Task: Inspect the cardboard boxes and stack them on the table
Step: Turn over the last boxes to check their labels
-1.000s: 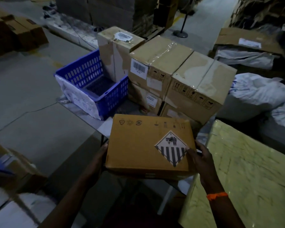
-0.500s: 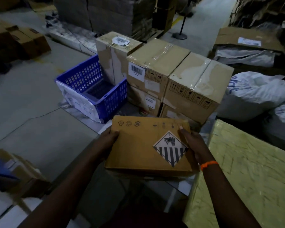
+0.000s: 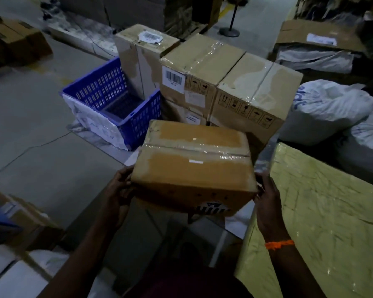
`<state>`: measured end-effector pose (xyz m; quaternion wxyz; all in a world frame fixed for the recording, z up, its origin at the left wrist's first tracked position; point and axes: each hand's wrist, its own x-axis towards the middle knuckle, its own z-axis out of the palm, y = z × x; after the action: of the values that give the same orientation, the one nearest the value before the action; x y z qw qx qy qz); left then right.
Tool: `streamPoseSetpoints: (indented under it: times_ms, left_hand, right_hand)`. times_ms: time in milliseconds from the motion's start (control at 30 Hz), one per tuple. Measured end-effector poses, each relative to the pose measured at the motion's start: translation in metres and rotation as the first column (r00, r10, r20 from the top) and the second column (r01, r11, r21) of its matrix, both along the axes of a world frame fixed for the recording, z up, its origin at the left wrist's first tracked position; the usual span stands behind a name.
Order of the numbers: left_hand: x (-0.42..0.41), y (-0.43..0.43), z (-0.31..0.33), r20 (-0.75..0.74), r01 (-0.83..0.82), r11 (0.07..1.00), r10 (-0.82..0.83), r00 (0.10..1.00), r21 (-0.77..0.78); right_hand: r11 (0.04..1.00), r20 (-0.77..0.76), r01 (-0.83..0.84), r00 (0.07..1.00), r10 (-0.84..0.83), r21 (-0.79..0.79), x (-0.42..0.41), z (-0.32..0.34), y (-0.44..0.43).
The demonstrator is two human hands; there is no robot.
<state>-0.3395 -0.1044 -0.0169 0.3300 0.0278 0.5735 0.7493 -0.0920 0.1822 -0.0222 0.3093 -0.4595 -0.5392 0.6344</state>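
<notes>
A brown cardboard box (image 3: 194, 162) is held in the air in front of me, its taped seam face turned up and the striped hazard label now low on the side facing me. My left hand (image 3: 119, 190) grips its left end, fingers curled at the corner. My right hand (image 3: 267, 194), with an orange band on the wrist, grips the right end. Behind it several taped cardboard boxes (image 3: 224, 82) stand stacked on the table (image 3: 125, 155), some with barcode labels and handling symbols.
A blue plastic crate (image 3: 112, 104) sits left of the stack. A large yellowish wrapped slab (image 3: 323, 211) lies at my right. White sacks (image 3: 327, 108) pile up at the far right. More cartons (image 3: 19, 220) lie at lower left, and a post stand (image 3: 229, 31) stands behind.
The box has been rolled toward me: the hazard-label face went from on top to the near side, and the taped seam face came up. Both hands shifted to the box's ends.
</notes>
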Motion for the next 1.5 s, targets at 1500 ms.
streamPoseSetpoints:
  times_ms: [1500]
  left_hand:
    - [0.002,0.022,-0.023,0.041,-0.065,0.992,0.070,0.997,-0.109]
  right_hand:
    - [0.986,0.223,-0.030,0.975,-0.008,0.165,0.003,0.002,-0.056]
